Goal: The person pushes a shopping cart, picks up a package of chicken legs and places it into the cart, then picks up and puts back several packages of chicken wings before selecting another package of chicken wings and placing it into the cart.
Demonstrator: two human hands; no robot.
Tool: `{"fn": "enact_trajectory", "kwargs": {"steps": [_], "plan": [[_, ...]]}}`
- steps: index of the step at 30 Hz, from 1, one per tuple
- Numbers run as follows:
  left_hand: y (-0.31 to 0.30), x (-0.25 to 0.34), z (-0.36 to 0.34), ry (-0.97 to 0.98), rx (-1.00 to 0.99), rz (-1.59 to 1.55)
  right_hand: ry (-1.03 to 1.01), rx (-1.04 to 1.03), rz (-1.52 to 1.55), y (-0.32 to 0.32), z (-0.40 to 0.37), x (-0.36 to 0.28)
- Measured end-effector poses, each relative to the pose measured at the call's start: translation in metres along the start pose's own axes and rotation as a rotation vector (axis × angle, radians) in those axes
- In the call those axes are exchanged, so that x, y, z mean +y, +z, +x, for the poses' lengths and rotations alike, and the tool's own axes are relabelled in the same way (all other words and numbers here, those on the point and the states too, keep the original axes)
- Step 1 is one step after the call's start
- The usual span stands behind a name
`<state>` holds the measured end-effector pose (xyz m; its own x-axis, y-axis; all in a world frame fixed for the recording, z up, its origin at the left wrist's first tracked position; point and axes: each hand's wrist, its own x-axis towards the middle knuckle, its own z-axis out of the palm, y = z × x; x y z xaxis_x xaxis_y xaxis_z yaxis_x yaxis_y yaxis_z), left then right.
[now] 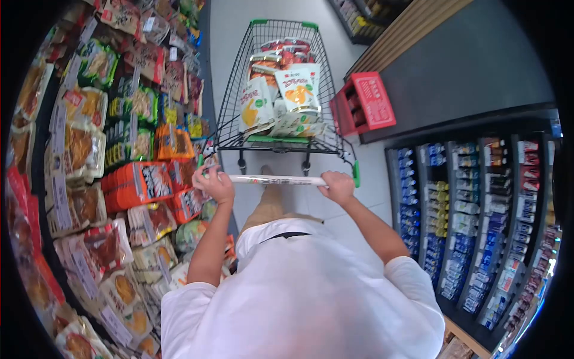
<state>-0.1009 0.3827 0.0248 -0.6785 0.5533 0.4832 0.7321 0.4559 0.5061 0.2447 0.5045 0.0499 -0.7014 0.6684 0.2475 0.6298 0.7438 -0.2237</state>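
Head view: guiding the shopping cart [310, 25] well calls, I judge, for even pressure from both hands, so that it tracks straight between the packed snack shelves [152, 182] on the left and the red bin [378, 103] standing just beside its right flank. That bin looks the likeliest thing to be clipped, so a slight bias leftward would be sensible, without brushing the hanging bags. A short stride should help too, as one shoe [267, 170] shows between the rear casters [241, 164]. The white snack packets [297, 88] lean in the basket, some upright and some flat; gentle turns ought to keep them settled.

As for pose, the right hand [338, 186] is wrapped over the right end of the handle [278, 180], knuckles up, its forearm slanting inward from the sleeve. The left hand [215, 184] is curled around the opposite end, its forearm running nearly straight forward; blur and the wide lens leave me unsure how firmly those fingers close. The cart sits directly ahead of the person.
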Motion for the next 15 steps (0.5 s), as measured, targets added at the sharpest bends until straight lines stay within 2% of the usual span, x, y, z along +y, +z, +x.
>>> {"fn": "enact_trajectory", "kwargs": {"steps": [6,10,11,14,15], "plan": [[0.067,0.027,0.09,-0.05,-0.004,-0.039,0.11,-0.121,-0.042,0.002,0.097,0.039],[0.117,0.034,0.152,0.027,0.06,-0.142,0.091,-0.106,-0.052,0.014,0.163,0.066],[0.126,0.033,0.167,-0.016,-0.025,-0.107,0.088,-0.11,-0.069,0.021,0.177,0.069],[0.165,0.037,0.216,-0.139,0.146,-0.1,0.176,-0.097,-0.05,0.034,0.227,0.056],[0.175,0.045,0.225,-0.241,0.123,-0.16,0.216,-0.152,-0.043,0.051,0.241,0.064]]}}
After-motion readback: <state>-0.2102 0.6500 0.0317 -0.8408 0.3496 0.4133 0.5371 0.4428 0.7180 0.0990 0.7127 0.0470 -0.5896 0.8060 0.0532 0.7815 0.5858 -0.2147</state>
